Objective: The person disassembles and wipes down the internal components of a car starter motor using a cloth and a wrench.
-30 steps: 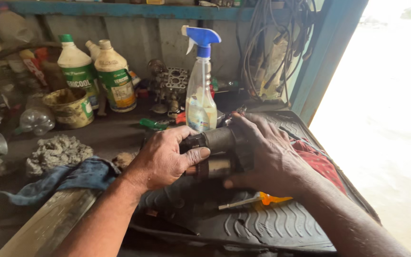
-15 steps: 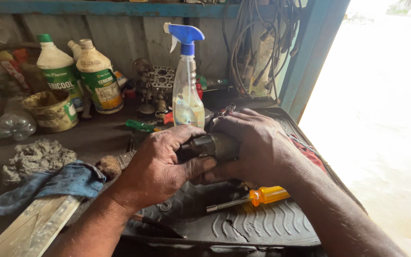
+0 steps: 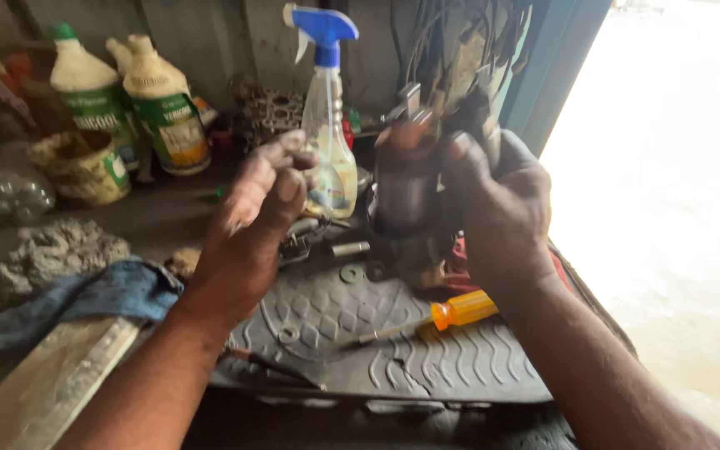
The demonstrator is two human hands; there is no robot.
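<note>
over the ribbed black rubber mat (image 3: 427, 367), right hand (image 3: 497, 208) clamped on dark greasy metal cylinder (image 3: 406, 187); left hand (image 3: 252, 225) empty, fingers loosely apart. looks heavy, slick: grip mid-body.

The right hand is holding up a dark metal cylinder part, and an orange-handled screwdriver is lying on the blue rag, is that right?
Not quite. The head view shows the orange-handled screwdriver lying on the black rubber mat, not on the blue rag, which sits apart to the left. The right hand does hold up the dark metal cylinder part.
</note>
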